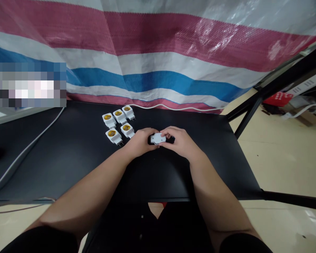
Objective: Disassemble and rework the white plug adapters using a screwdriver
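Fingers [164, 133] of both hands are curled closed on a small white plug-in lamp socket adapter [158, 138], mid-counter; the left hand [140, 142] and right hand [180, 141] pinch it from either side. Can't tell from my feed if it's lifted or resting on the black counter [76, 165]. A dark patch [150, 140] shows at its left end, unclear what.

Five more adapters [109, 120] with yellow centres sit in a loose cluster left and far of the hands, the nearest adapter [127, 130] just beside the left hand. Risk: a smooth small body could slip from the fingers, or a leftward drift of that hand could shove the cluster. White cable [173, 107] runs along the far edge, a grey cable [34, 151] off left.
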Motion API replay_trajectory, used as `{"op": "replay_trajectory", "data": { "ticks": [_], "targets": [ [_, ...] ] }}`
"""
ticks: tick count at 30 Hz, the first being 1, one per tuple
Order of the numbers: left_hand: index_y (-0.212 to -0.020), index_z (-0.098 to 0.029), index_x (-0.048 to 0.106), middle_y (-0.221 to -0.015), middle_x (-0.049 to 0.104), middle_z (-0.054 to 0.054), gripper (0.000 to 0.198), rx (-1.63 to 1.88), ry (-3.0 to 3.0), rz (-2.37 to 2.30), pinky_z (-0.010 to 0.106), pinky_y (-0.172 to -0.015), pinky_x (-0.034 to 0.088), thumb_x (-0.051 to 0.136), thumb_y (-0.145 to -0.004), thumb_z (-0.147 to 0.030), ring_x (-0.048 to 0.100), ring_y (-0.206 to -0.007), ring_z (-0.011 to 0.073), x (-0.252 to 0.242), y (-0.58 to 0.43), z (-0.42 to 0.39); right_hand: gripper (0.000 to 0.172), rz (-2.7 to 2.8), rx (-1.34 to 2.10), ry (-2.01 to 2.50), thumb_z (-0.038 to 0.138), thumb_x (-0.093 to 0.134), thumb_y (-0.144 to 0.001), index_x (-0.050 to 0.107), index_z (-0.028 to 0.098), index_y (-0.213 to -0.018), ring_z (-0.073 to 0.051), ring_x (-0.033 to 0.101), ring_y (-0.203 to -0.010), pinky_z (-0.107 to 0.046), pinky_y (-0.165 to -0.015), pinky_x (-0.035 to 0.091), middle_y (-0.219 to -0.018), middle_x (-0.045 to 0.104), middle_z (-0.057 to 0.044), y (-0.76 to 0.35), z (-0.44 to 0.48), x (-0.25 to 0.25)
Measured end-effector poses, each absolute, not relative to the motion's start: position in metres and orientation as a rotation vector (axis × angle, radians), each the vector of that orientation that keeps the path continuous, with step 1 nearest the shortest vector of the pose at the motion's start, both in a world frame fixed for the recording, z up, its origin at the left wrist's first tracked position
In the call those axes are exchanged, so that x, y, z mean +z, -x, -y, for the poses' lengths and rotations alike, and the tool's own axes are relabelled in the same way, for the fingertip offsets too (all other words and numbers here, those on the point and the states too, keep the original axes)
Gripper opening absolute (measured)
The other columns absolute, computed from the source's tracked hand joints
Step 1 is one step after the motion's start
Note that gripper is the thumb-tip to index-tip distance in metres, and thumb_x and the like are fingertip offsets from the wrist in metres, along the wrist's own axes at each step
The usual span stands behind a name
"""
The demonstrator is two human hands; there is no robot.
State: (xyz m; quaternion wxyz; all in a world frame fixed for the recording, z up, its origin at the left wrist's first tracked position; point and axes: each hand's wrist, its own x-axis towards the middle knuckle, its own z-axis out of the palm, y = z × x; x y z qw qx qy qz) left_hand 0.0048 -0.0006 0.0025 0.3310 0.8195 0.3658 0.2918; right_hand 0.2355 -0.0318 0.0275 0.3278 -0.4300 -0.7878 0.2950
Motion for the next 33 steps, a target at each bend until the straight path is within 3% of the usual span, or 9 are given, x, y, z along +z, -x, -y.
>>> {"op": "replay_trajectory", "data": {
  "ticks": [33],
  "targets": [
    [-0.107,-0.019,0.075,-0.095,0.078,0.001,0.038,0.721,-2.073,-1.056,0.029,-0.073,0.048,0.091,-0.072,-0.021,0.068,-0.08,0.0178,0.0026,-0.0079,0.0005,0.025,2.058,0.786,1.177,0.019,0.088,-0.083,0.071,0.023,-0.101,-0.017,0.068,-0.086,-0.034,-0.084,0.056,-0.103,0.071,-0.002,-0.2321,0.0305,0.0234]
  ]
}}
